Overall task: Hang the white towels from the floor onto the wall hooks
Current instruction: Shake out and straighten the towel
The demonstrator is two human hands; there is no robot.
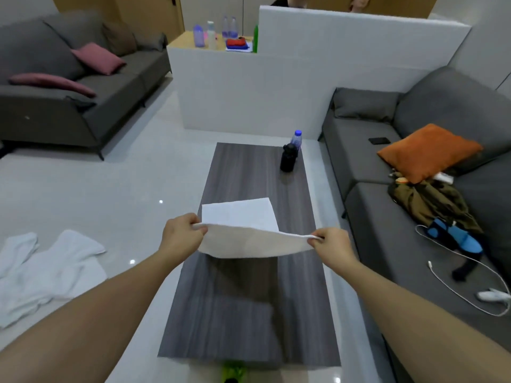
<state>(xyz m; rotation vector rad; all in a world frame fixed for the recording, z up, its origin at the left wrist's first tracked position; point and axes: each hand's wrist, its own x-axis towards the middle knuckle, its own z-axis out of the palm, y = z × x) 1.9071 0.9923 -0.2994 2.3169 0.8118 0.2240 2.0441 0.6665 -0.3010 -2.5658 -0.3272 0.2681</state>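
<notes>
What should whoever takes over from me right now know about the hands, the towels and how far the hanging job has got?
Left hand: pinches the left corner of a white towel.
Right hand: pinches its right corner. The towel is stretched between them above the wood-grain table, far edge resting on the tabletop.
Other white towels: in a crumpled heap on the floor to the left, untouched.
Wall hooks: not in view.
Done: one towel is in hand.
Left: carry it to a hook and hang it, then come back for the heap; I cannot tell how many are in it.
</notes>
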